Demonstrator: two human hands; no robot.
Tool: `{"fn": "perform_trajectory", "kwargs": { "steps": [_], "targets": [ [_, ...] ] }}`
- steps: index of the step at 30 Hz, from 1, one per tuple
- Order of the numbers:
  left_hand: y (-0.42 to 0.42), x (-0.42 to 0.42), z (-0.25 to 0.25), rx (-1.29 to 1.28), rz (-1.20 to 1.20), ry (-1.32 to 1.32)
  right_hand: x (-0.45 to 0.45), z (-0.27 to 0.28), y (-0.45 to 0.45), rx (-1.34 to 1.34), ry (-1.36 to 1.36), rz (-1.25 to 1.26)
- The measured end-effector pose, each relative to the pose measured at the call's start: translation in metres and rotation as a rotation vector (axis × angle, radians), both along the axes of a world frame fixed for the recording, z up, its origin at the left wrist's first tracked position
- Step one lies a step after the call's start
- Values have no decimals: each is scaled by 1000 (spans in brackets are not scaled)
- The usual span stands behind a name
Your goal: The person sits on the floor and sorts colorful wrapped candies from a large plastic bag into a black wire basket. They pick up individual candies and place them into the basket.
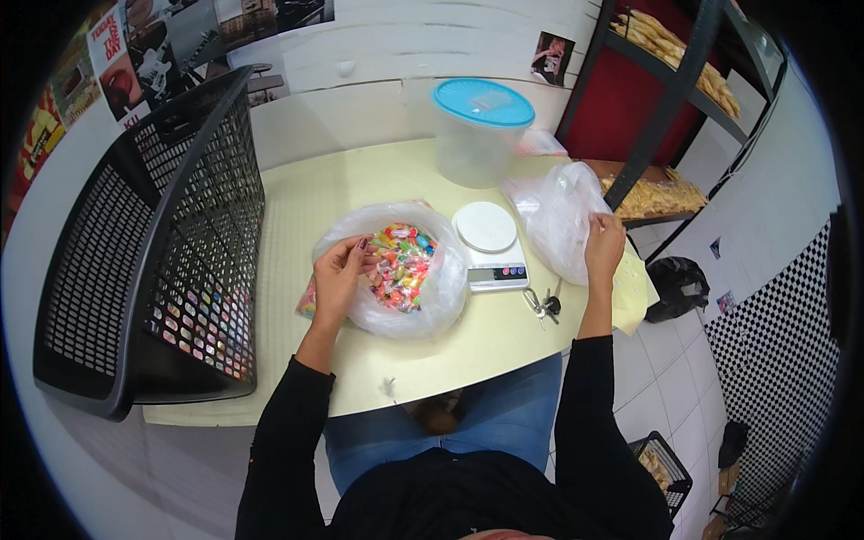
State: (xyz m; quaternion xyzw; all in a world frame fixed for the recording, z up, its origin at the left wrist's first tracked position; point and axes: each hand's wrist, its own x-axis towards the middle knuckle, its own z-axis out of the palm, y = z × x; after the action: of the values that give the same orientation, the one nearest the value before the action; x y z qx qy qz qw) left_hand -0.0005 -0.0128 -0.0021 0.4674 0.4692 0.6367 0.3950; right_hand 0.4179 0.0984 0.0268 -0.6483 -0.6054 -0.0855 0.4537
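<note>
A white plastic bag [442, 283] with its rim rolled outward stands on the table, full of wrapped candies [399, 270] in many colours. Over its left rim is my left hand [341, 270], thumb and fingers curled near the candies; whether something small sits between them cannot be made out. My right hand [604, 246] pinches the edge of a bundle of thin clear plastic bags [563, 209] at the table's right side. Between the two bags lies a white digital kitchen scale [496, 263], its round platform [486, 227] bare.
A tall black plastic basket [196, 270] with colourful wrapped pieces inside fills the left side. Behind the scale stands a clear tub with a blue lid [483, 102]. Keys [542, 307] lie near the front edge. A metal shelf [658, 64] with bagged snacks rises at right.
</note>
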Motion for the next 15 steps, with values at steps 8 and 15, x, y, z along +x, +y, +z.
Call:
{"fn": "perform_trajectory", "kwargs": {
  "steps": [8,15],
  "targets": [
    [-5,3,9,86,-19,20,-211,31,-22,-238,532,1180],
    [-3,-1,13,113,39,48,-259,11,-27,-683,677,1302]
  ]
}}
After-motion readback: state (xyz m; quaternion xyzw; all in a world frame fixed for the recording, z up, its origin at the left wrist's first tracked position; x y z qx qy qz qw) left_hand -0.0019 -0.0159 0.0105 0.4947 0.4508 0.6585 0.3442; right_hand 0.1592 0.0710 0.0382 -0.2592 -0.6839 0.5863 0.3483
